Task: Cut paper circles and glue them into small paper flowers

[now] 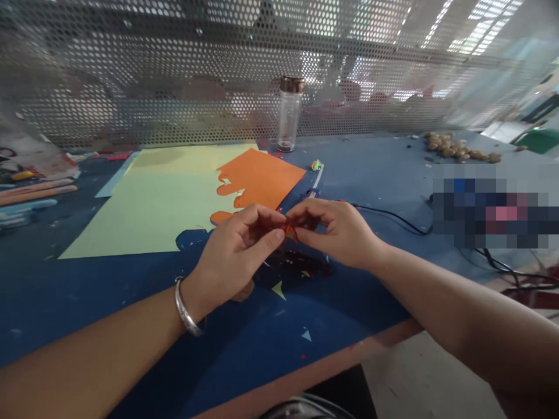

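My left hand (238, 247) and my right hand (338, 233) meet above the blue table, thumbs and fingertips pinched together. Between them is a small folded piece of orange paper (290, 233), gripped from both sides and partly hidden by the fingers. A cut orange sheet (262, 174) with a wavy edge lies just beyond, on top of a large pale green sheet (166, 203). Under my hands a dark patch shows on the table, with a yellow paper scrap (278, 290) near it. Something brown (243, 292) is partly covered by my left wrist.
A clear bottle (288, 116) with a brown lid stands against the perforated metal screen (196, 87). Long sticks (37, 191) lie at the left. Brown lumps (458, 148) sit at the back right. A black cable (393, 215) runs to a blurred-out area on the right.
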Demonstrator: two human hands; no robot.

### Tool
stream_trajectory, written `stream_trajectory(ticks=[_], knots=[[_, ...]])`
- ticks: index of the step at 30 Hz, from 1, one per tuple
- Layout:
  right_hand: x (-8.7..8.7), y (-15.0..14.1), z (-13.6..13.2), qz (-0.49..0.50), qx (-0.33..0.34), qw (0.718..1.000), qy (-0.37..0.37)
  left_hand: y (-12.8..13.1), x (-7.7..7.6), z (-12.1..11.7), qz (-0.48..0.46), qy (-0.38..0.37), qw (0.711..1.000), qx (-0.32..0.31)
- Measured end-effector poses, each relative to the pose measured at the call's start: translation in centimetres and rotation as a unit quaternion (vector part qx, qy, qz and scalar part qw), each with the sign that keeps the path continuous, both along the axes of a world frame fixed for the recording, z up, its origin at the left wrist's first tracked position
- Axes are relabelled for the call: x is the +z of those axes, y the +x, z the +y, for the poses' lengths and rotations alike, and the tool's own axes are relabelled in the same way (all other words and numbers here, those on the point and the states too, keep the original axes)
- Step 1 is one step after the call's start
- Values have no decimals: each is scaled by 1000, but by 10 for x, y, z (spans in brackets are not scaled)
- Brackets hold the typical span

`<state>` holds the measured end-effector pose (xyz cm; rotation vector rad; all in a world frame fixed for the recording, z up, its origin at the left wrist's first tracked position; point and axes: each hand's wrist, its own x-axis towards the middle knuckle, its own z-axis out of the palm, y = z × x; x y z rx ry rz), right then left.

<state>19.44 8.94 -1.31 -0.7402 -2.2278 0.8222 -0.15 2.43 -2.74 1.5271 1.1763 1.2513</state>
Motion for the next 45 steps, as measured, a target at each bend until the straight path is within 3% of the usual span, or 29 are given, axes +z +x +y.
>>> stream_trajectory(ticks=[11,17,23,32,36,42,45], knots=[[-5,1,-5,11,18,1000,16,-3,-5,3,-9,-67,997,44],[-6,2,-6,5,15,1000,16,-2,-1,0,9,-99,995,9],[-6,2,-6,-2,8,1000,2,-3,-1,1,-3,-70,997,-23],[-5,1,-10,-38,-2,999,-6,-4,-5,3,-56,-59,996,27],[-3,2,-9,-41,7,999,-4,-6,-6,4,-13,-45,999,18],[4,12,3,-18,-85,996,33,-11,-9,9,-12,26,994,102],[6,15,3,-91,-54,994,16,-13,-8,11,-47,51,990,123]])
